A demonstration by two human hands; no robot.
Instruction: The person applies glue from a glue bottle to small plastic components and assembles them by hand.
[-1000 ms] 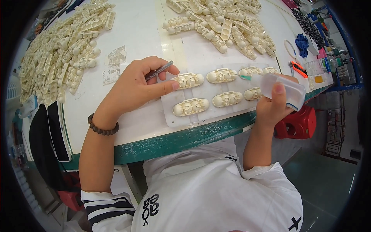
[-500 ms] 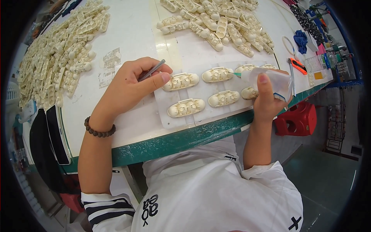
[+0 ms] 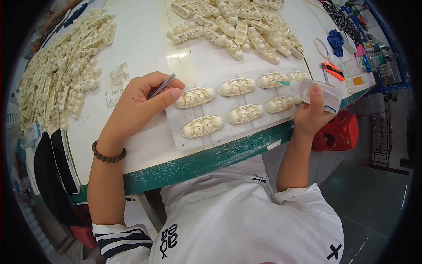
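My left hand [image 3: 140,104] holds thin metal tweezers [image 3: 161,86], its fingertips resting against a cream oval moulded part [image 3: 194,97]. Several such oval parts, like the nearest one [image 3: 202,126], lie in two rows on a translucent white sheet [image 3: 176,132] near the table's green front edge [image 3: 206,160]. My right hand [image 3: 311,112] grips a small translucent squeeze bottle [image 3: 323,93] with a green nozzle tip pointing left toward the right end of the far row.
A large pile of cream parts [image 3: 239,24] lies at the far middle, another pile [image 3: 61,79] along the left. An orange cutter [image 3: 332,71], a white ring [image 3: 321,47] and small bins sit at the right. A red stool [image 3: 340,134] stands below the table edge.
The view has shifted slightly. My right hand with the bottle has moved a little along the right end of the rows; my left hand keeps the tweezers by the same part.
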